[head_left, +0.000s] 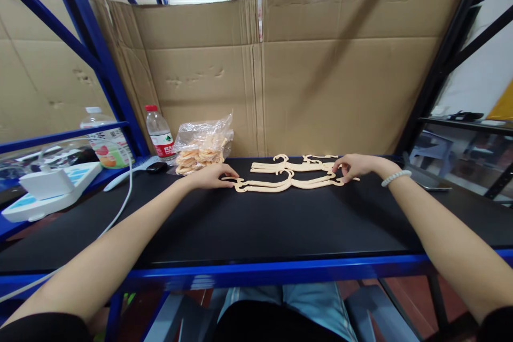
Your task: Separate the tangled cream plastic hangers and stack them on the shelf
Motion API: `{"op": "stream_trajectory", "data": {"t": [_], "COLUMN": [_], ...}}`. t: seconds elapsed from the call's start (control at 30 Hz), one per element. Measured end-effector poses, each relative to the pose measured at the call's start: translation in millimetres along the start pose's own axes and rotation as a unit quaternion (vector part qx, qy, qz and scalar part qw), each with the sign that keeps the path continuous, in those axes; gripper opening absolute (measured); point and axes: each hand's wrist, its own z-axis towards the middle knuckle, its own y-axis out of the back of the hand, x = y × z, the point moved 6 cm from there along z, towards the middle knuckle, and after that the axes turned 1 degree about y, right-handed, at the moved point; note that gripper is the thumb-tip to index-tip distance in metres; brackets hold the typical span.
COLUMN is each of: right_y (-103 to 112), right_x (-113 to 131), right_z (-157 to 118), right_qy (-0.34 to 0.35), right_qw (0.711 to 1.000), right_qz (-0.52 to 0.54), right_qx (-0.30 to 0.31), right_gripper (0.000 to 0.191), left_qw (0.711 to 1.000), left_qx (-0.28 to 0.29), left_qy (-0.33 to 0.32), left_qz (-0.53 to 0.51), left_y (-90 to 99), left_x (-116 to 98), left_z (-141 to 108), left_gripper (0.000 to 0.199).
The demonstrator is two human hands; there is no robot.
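Several cream plastic clothes hangers lie flat on the black tabletop (256,230) in two rows. The nearer hanger (267,188) has its hook pointing away from me. My left hand (212,175) is at its left end, thumb and fingers closed around the notched tip. At the opposite end, my right hand (356,165) pinches the tips, with a pale bead bracelet on its wrist. Just behind lie more cream hangers (266,167), partly overlapped by the nearer row, so I cannot tell how they are stacked.
A clear plastic bag (204,147) of cream pieces stands back left beside a red-capped water bottle (160,133). Further left are a larger bottle (106,141), a white power strip (80,176) and a white cable (127,197). A cardboard wall (340,80) closes off the back.
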Motion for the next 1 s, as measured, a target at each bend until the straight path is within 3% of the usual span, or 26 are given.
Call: {"op": "stream_trajectory", "data": {"t": [0.17, 0.3, 0.5, 0.73, 1.0], "right_y": [-2.4, -8.8, -12.5, -11.0, -11.5], "right_x": [2.1, 0.6, -0.6, 0.9, -5.2], "right_z": [0.2, -0.9, -2.1, -2.6, -3.9], "right_qy": [0.017, 0.014, 0.003, -0.011, -0.046], "right_qw": [1.0, 0.998, 0.995, 0.995, 0.991], "right_qz": [0.022, 0.053, 0.084, 0.089, 0.11], "right_qx": [0.005, 0.044, 0.054, 0.053, 0.055], "right_gripper": [0.05, 0.064, 0.081, 0.057, 0.047], "left_qw": [0.999, 0.999, 0.999, 0.999, 0.999], "left_qx": [-0.034, -0.034, -0.033, -0.026, -0.025], "left_qy": [-0.005, -0.007, -0.008, 0.019, 0.026], "left_qz": [-0.002, 0.0, 0.008, 0.013, 0.011], "left_y": [-0.4, -0.4, -0.2, -0.2, 1.5], "left_x": [-0.6, -1.0, -0.4, 6.0, 8.0], "left_z": [1.4, 1.8, 2.6, 3.3, 2.8], "left_gripper": [0.036, 0.035, 0.031, 0.027, 0.024]}}
